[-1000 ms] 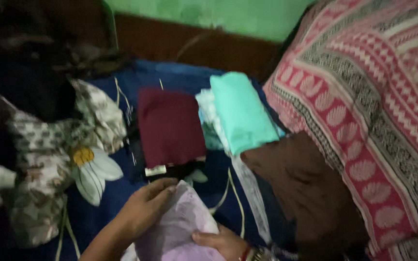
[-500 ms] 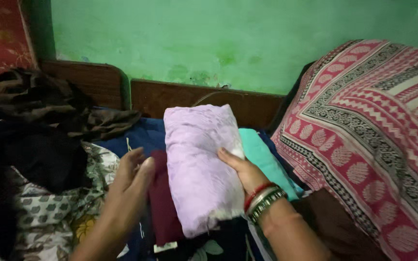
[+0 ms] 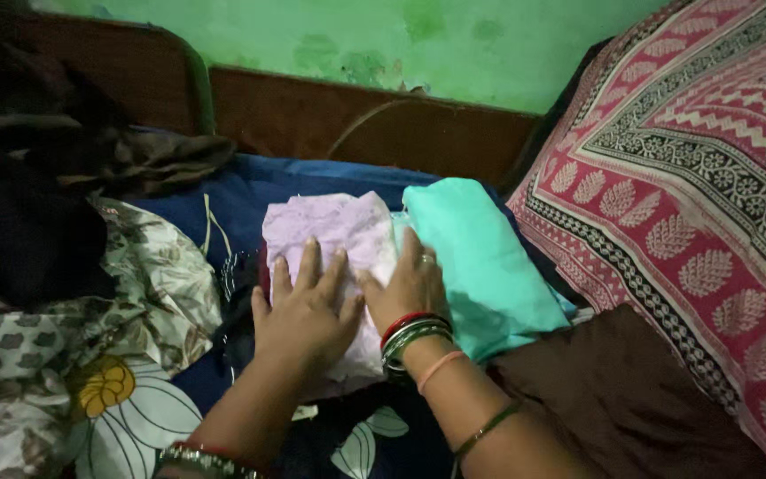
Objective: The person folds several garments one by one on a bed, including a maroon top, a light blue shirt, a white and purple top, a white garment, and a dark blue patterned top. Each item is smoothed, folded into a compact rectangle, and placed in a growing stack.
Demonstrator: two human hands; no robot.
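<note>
A folded lilac cloth (image 3: 334,229) lies on top of a folded maroon cloth, only a sliver of which shows at its left edge (image 3: 263,270). My left hand (image 3: 305,310) presses flat on the lilac cloth, fingers spread. My right hand (image 3: 408,286), with bangles at the wrist, lies flat on the cloth's right edge. Beside it on the right lies a folded turquoise cloth (image 3: 485,257). All rest on a dark blue bedsheet (image 3: 250,191) printed with white flowers.
A red and white patterned blanket (image 3: 702,177) rises at the right, with a brown cloth (image 3: 622,399) below it. A floral grey cloth (image 3: 73,337) and a heap of dark clothes (image 3: 28,177) lie at the left. A wooden headboard (image 3: 356,115) and green wall stand behind.
The lilac cloth, held up in both hands half a second ago, now lies on the maroon cloth. Both hands have flattened onto it.
</note>
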